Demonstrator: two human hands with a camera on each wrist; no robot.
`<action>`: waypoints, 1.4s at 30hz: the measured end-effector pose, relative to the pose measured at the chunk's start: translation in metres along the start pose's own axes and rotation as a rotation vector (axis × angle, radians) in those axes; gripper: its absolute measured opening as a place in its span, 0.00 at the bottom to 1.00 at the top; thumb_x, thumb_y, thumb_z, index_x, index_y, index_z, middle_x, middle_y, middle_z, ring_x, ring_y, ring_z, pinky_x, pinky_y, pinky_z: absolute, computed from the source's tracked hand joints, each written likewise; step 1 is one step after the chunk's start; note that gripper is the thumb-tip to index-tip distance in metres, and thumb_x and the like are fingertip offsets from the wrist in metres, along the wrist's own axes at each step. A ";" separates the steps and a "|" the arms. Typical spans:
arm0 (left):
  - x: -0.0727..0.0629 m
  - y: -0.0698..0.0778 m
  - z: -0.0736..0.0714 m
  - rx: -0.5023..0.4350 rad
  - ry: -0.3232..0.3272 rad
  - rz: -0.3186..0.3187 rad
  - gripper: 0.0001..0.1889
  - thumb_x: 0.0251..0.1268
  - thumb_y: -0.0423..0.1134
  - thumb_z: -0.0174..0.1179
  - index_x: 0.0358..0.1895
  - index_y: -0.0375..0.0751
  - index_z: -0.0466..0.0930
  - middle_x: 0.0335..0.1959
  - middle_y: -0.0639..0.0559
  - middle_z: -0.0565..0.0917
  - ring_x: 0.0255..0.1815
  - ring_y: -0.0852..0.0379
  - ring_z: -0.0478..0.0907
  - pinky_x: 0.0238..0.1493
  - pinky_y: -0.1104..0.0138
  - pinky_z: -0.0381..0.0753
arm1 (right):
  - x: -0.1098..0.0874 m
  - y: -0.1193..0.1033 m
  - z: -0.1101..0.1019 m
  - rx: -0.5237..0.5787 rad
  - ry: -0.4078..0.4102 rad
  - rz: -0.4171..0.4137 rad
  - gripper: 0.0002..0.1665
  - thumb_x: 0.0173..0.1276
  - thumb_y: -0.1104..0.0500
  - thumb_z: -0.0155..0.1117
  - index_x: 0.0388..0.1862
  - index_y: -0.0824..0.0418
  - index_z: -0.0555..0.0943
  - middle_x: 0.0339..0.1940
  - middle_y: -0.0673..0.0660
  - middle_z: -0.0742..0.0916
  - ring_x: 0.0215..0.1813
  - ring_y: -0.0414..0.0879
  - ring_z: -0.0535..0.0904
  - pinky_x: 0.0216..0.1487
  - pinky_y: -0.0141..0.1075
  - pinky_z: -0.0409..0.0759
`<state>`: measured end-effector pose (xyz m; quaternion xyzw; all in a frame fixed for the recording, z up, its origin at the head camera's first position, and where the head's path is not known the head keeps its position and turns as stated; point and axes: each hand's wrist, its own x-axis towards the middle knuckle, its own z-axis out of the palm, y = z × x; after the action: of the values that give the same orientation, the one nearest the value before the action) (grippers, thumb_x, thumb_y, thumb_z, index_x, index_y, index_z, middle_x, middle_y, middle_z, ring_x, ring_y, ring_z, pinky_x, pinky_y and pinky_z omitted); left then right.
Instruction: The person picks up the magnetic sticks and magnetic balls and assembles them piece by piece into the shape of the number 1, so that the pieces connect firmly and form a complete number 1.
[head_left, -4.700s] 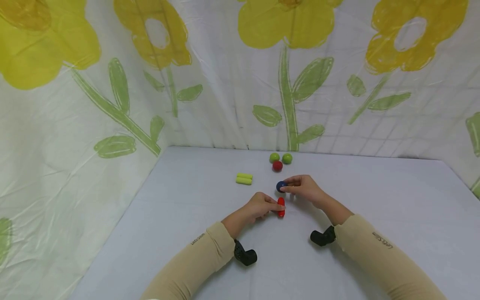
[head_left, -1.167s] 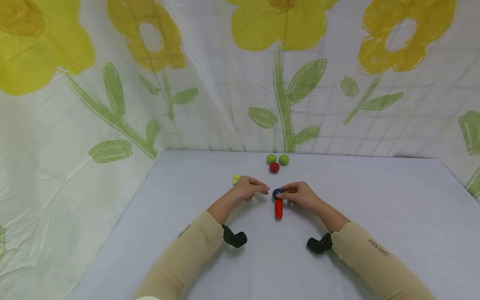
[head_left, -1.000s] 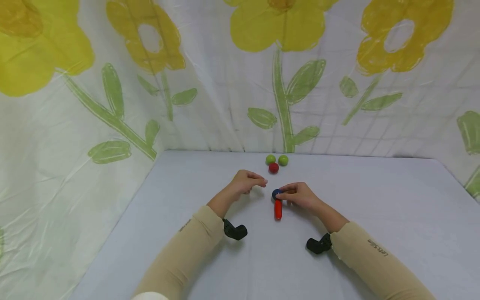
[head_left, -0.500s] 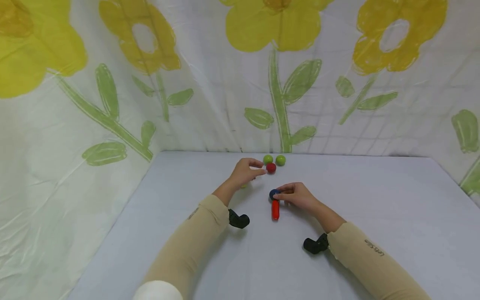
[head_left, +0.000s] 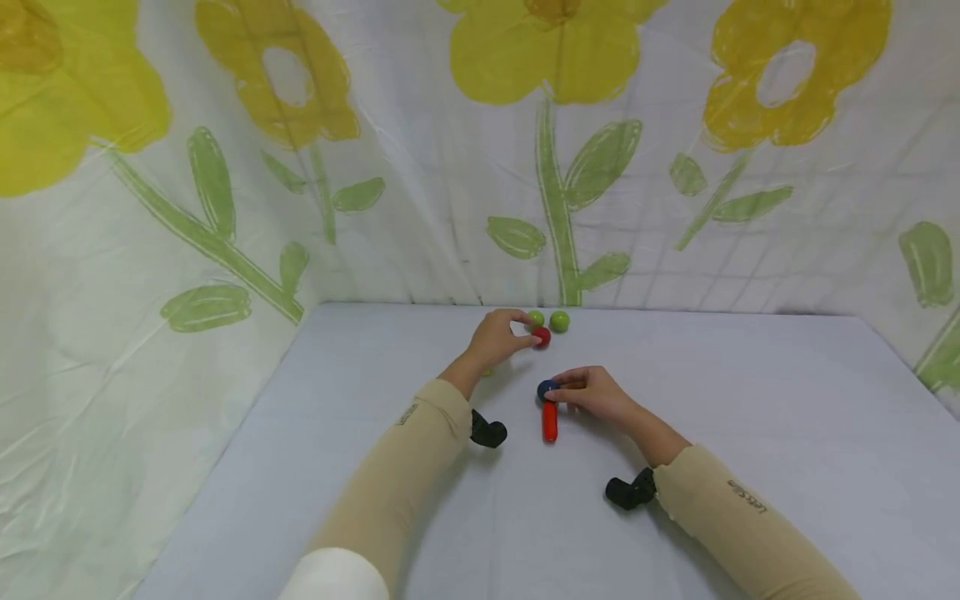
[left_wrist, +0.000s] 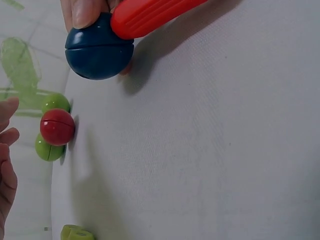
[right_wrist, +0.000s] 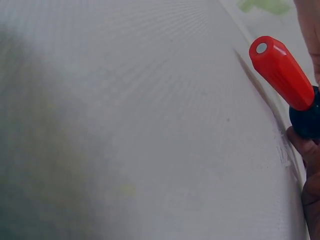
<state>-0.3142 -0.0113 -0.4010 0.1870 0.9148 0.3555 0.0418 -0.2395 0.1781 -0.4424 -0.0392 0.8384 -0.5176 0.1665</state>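
Observation:
My right hand [head_left: 600,393] pinches a dark blue ball [head_left: 547,391] between thumb and fingers. A red ridged rod [head_left: 550,422] joins the ball and points toward me; in the right wrist view its free end has a small grey disc. Farther back, my left hand [head_left: 498,336] reaches beside a red ball [head_left: 541,337], thumb and fingers spread apart. In the left wrist view those fingers [left_wrist: 7,170] stand a little away from the red ball. Two green balls [head_left: 559,321] sit right behind the red one.
Two yellow-green rods [left_wrist: 76,233] lie side by side, mostly hidden under my left hand in the head view. The white table [head_left: 675,375] ends at a flower-printed curtain [head_left: 450,208] at the back and left. Each wrist carries a black camera [head_left: 630,490].
My left hand has let go of the red rod, then moved back past the yellow-green rods to the red ball. The red rod now meets the blue ball, which my right hand keeps pinching.

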 end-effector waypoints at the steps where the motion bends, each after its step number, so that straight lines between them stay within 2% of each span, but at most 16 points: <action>1: 0.001 0.000 0.001 0.007 -0.008 0.003 0.20 0.58 0.46 0.64 0.53 0.45 0.79 0.57 0.52 0.79 0.46 0.52 0.77 0.48 0.62 0.75 | -0.001 0.000 0.000 0.000 0.000 -0.005 0.29 0.59 0.50 0.68 0.53 0.67 0.78 0.40 0.58 0.87 0.29 0.42 0.73 0.32 0.31 0.73; 5: 0.007 -0.002 0.006 0.015 -0.029 0.009 0.20 0.57 0.45 0.65 0.54 0.46 0.79 0.58 0.53 0.78 0.61 0.53 0.71 0.62 0.60 0.69 | -0.012 -0.010 -0.001 0.019 -0.007 -0.016 0.26 0.60 0.53 0.67 0.52 0.69 0.78 0.39 0.58 0.87 0.29 0.44 0.74 0.32 0.32 0.73; 7: 0.009 -0.003 0.008 0.017 -0.037 0.007 0.21 0.56 0.45 0.65 0.54 0.46 0.79 0.58 0.52 0.78 0.65 0.54 0.68 0.65 0.59 0.65 | -0.014 -0.011 -0.001 0.020 -0.012 -0.032 0.26 0.60 0.54 0.67 0.52 0.70 0.78 0.39 0.59 0.87 0.30 0.43 0.74 0.32 0.32 0.74; 11: 0.012 -0.003 0.010 0.053 -0.048 0.013 0.21 0.56 0.44 0.66 0.54 0.46 0.79 0.58 0.52 0.78 0.65 0.53 0.68 0.66 0.59 0.64 | -0.019 -0.017 -0.001 0.020 -0.013 -0.035 0.25 0.61 0.56 0.66 0.52 0.72 0.78 0.40 0.61 0.87 0.29 0.44 0.74 0.32 0.33 0.74; 17: 0.016 -0.003 0.012 0.111 -0.069 0.016 0.20 0.56 0.43 0.65 0.54 0.46 0.79 0.59 0.51 0.77 0.64 0.52 0.69 0.65 0.60 0.66 | -0.028 -0.028 -0.001 0.018 -0.017 -0.046 0.23 0.61 0.58 0.65 0.51 0.72 0.78 0.37 0.60 0.87 0.28 0.45 0.74 0.31 0.32 0.73; 23: 0.021 -0.002 0.017 0.175 -0.064 0.045 0.20 0.56 0.42 0.65 0.53 0.45 0.79 0.56 0.50 0.79 0.61 0.52 0.72 0.61 0.60 0.70 | -0.024 -0.025 0.000 0.036 -0.021 -0.063 0.23 0.61 0.59 0.66 0.51 0.72 0.78 0.35 0.57 0.87 0.27 0.44 0.73 0.30 0.32 0.73; 30: 0.023 0.002 0.021 0.214 -0.061 0.033 0.18 0.59 0.40 0.63 0.54 0.44 0.78 0.54 0.49 0.80 0.56 0.52 0.75 0.55 0.60 0.74 | -0.023 -0.024 -0.001 0.047 -0.014 -0.065 0.22 0.60 0.59 0.66 0.50 0.72 0.79 0.32 0.53 0.87 0.29 0.42 0.74 0.31 0.31 0.74; 38: 0.025 -0.002 0.026 0.248 -0.035 0.057 0.18 0.60 0.39 0.62 0.54 0.43 0.78 0.59 0.49 0.77 0.60 0.52 0.73 0.59 0.60 0.72 | -0.023 -0.025 -0.001 0.053 -0.017 -0.063 0.22 0.60 0.60 0.66 0.50 0.72 0.79 0.33 0.55 0.87 0.28 0.43 0.73 0.30 0.30 0.73; 42: 0.025 -0.002 0.027 0.242 -0.039 0.059 0.18 0.59 0.39 0.63 0.53 0.42 0.78 0.57 0.49 0.78 0.57 0.53 0.75 0.57 0.60 0.73 | -0.018 -0.018 -0.001 0.044 -0.012 -0.062 0.22 0.61 0.59 0.66 0.50 0.72 0.79 0.35 0.57 0.87 0.28 0.43 0.73 0.29 0.31 0.73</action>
<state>-0.3322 0.0130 -0.4209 0.2243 0.9441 0.2400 0.0261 -0.2250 0.1746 -0.4219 -0.0646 0.8242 -0.5404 0.1565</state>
